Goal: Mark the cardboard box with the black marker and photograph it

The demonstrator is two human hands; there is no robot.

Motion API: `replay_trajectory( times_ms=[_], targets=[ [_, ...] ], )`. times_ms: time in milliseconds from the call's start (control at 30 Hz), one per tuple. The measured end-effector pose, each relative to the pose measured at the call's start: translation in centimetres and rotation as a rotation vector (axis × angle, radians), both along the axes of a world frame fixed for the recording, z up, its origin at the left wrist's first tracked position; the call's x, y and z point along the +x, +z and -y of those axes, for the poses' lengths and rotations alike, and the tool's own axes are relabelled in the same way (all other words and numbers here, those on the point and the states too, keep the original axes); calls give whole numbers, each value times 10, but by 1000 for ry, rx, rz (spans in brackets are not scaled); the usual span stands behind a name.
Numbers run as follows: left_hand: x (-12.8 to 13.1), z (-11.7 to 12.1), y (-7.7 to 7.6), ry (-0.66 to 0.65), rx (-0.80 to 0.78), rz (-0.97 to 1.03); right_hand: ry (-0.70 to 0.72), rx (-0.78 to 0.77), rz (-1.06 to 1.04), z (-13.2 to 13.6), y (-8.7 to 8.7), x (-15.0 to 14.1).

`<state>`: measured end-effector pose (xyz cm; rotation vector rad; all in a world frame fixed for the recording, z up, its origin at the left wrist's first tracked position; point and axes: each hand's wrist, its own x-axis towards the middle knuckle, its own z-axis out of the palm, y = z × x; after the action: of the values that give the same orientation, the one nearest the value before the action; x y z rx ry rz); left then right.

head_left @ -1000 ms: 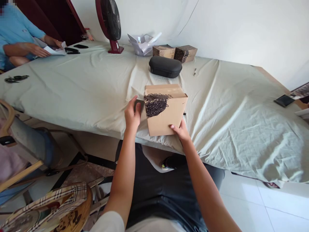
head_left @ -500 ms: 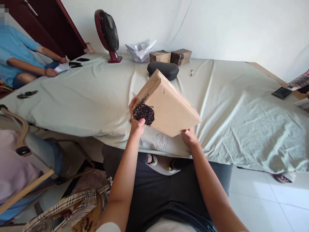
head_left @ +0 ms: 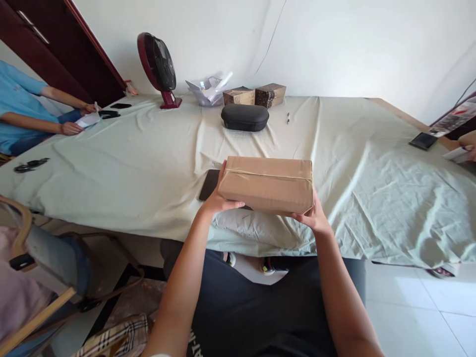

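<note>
A brown cardboard box (head_left: 267, 186) is held between my two hands above the near part of the table, its long narrow side with a seam turned toward me. My left hand (head_left: 217, 199) grips the left end, thumb along the lower edge. At the right end my right hand (head_left: 315, 214) is closed round the lower corner. Partly hidden behind the box and my left hand lies a dark flat object (head_left: 208, 184), perhaps a tablet or phone, on the pale green tablecloth (head_left: 156, 173).
A black zip case (head_left: 244, 117), two smaller cardboard boxes (head_left: 270, 94), a plastic basket (head_left: 208, 94) and a fan (head_left: 158, 67) stand toward the wall. A person in a blue shirt (head_left: 26, 94) handles paper at far left. A chair (head_left: 55, 248) stands at lower left.
The box has turned from a tilted pose, with its broad face and black scribbled patch showing, to a level one with its narrow side facing me. The dark flat object beneath has come into view.
</note>
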<state>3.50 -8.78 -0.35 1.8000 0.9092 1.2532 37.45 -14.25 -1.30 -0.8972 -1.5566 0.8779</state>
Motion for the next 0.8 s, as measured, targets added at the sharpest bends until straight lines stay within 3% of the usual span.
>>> replay_trajectory(
  times_ms=[200,367,567,800],
  targets=[
    [1,18,-20,18,-78,49,-14,10,-57,-2,-20,-4],
    [2,13,-26,19,-55,30,-86,-55,-45,3,-31,-3],
    [-1,11,-34,51,101,-73,-86,-203,24,15,-34,-4],
    [-6,15,-49,57,150,-53,-36,-175,28,10,-42,-8]
  ],
)
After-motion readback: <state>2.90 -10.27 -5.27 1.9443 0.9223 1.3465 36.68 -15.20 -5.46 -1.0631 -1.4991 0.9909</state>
